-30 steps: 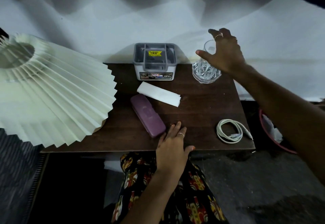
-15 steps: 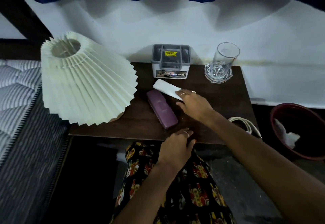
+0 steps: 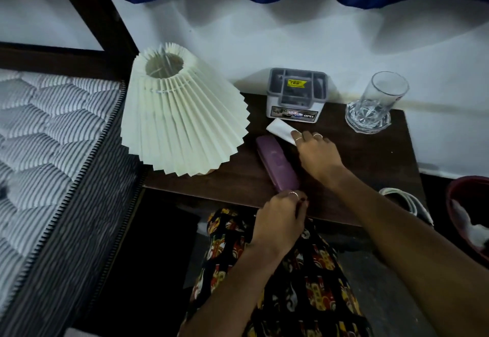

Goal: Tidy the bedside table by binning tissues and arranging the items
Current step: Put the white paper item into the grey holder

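The pleated lamp stands left of both hands; the left hand curls loosely at the purple case's near end; the right hand, fingers flat, presses the folded tissue, the glass beyond to its right

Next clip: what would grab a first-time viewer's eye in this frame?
The big pleated cream lampshade dominates the left end of the dark bedside table. Next, the two hands at the centre: the right hand rests its fingers on a folded white tissue, and the left hand sits at the near end of a purple case. A clear glass stands at the back right corner.
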The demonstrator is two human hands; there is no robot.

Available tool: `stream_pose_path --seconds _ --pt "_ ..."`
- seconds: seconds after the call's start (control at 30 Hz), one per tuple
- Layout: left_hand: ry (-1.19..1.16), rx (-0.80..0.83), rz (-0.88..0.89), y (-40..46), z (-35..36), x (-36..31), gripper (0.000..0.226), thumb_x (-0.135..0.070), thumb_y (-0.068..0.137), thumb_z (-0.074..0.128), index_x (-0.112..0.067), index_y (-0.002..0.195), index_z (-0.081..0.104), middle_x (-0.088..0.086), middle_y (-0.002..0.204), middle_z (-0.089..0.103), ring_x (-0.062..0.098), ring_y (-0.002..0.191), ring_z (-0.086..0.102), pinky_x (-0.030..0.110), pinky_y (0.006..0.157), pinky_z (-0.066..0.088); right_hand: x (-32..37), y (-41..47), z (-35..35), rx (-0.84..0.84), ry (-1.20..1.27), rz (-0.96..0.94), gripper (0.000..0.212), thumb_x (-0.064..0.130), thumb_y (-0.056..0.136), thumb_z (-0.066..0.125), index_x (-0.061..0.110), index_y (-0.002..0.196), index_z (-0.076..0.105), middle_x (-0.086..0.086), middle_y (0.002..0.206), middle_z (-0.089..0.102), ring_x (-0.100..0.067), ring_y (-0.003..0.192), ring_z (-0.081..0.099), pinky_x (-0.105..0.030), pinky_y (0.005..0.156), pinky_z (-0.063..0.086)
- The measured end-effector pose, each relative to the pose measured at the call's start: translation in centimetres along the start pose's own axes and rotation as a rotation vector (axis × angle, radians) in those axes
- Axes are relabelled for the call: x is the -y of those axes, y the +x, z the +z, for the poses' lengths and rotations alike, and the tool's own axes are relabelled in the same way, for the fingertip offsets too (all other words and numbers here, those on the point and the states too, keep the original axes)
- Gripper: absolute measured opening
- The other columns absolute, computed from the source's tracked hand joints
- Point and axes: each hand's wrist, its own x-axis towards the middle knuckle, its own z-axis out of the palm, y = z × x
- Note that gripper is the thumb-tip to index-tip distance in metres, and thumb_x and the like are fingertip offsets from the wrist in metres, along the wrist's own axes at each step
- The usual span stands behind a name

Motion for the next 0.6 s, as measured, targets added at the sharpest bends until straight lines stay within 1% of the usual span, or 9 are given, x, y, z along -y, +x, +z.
stream_pose_path --seconds 0.1,0.23,0.33,0.43,0.47,0.5,0.53,0.57,0.6 --pt "-0.021 -0.047 -0.007 0.0 -0.2 0.0 0.023 -0.025 0.095 0.047 -0.02 0.113 0.061 0.001 0.112 0.064 0.02 0.098 0.063 0.035 0.081 0.053 -0.2 0.1 -0.2 -0.04 0.01 0.015 0.06 0.006 0.083 0.055 0.013 0.138 0.033 -0.013 0.119 0.058 -0.035 0.107 0.057 -0.044 0.083 0.048" --pt "-0.043 -0.119 -0.05 0.2 -0.5 0.2 0.024 -0.026 0.095 0.045 -0.022 0.115 0.059 -0.002 0.117 0.062 0.018 0.1 0.062 0.036 0.081 0.053 -0.7 -0.4 -1.2 -0.112 0.17 0.125 0.055 0.005 0.083 0.05 0.016 0.135 0.039 -0.017 0.116 0.062 -0.04 0.102 0.06 -0.045 0.08 0.049" --pt "-0.081 -0.188 -0.067 0.2 -1.1 0.3 0.023 -0.023 0.094 0.047 -0.023 0.115 0.058 -0.004 0.119 0.059 0.019 0.099 0.062 0.035 0.079 0.051 -0.7 -1.3 -2.3 -0.145 0.372 0.23 0.047 0.006 0.079 0.049 0.017 0.125 0.049 -0.022 0.113 0.063 -0.043 0.1 0.06 -0.045 0.08 0.048" --pt "-0.181 -0.226 -0.113 0.2 -1.3 0.6 0.028 -0.021 0.093 0.051 -0.02 0.12 0.055 -0.002 0.123 0.056 0.018 0.101 0.061 0.038 0.082 0.052 -1.1 -2.6 -3.3 -0.182 0.558 0.311 0.035 0.011 0.077 0.049 0.018 0.11 0.059 -0.021 0.107 0.066 -0.042 0.098 0.06 -0.044 0.082 0.048" --pt "-0.244 -0.244 -0.134 0.3 -1.5 0.7 0.032 -0.021 0.091 0.054 -0.019 0.123 0.053 -0.001 0.123 0.056 0.017 0.098 0.061 0.037 0.083 0.053 -1.2 -3.1 -3.5 -0.191 0.626 0.306 0.032 0.015 0.076 0.049 0.018 0.105 0.062 -0.019 0.104 0.067 -0.039 0.097 0.061 -0.041 0.083 0.048" --pt "-0.326 -0.262 -0.159 0.4 -1.6 0.8 0.037 -0.021 0.089 0.059 -0.018 0.126 0.051 0.0 0.124 0.056 0.015 0.095 0.062 0.034 0.083 0.054 -1.5 -3.5 -3.7 -0.184 0.701 0.283 0.03 0.017 0.075 0.049 0.018 0.1 0.065 -0.015 0.101 0.07 -0.033 0.095 0.063 -0.036 0.083 0.048" --pt "-0.423 -0.273 -0.189 0.6 -1.9 0.9 0.046 -0.022 0.087 0.064 -0.019 0.13 0.046 0.0 0.126 0.055 0.013 0.093 0.062 0.028 0.081 0.054 -1.8 -3.9 -3.9 -0.157 0.794 0.245 0.024 0.014 0.078 0.051 0.02 0.094 0.067 -0.007 0.096 0.072 -0.024 0.09 0.064 -0.028 0.081 0.046" --pt "-0.532 -0.267 -0.225 0.7 -2.1 1.0 0.058 -0.023 0.083 0.068 -0.019 0.134 0.041 -0.001 0.128 0.054 0.011 0.094 0.063 0.021 0.079 0.054 -2.1 -4.4 -4.0 -0.101 0.902 0.187 0.021 0.007 0.082 0.054 0.022 0.089 0.067 0.006 0.087 0.074 -0.01 0.082 0.064 -0.021 0.076 0.045" --pt "-0.649 -0.248 -0.265 0.8 -2.5 1.0 0.07 -0.025 0.08 0.072 -0.02 0.139 0.033 -0.002 0.13 0.052 0.011 0.097 0.063 0.015 0.077 0.053 -2.2 -5.1 -4.3 -0.04 1.01 0.135 0.029 -0.001 0.085 0.056 0.026 0.086 0.066 0.015 0.078 0.073 0.002 0.073 0.062 -0.014 0.071 0.043"
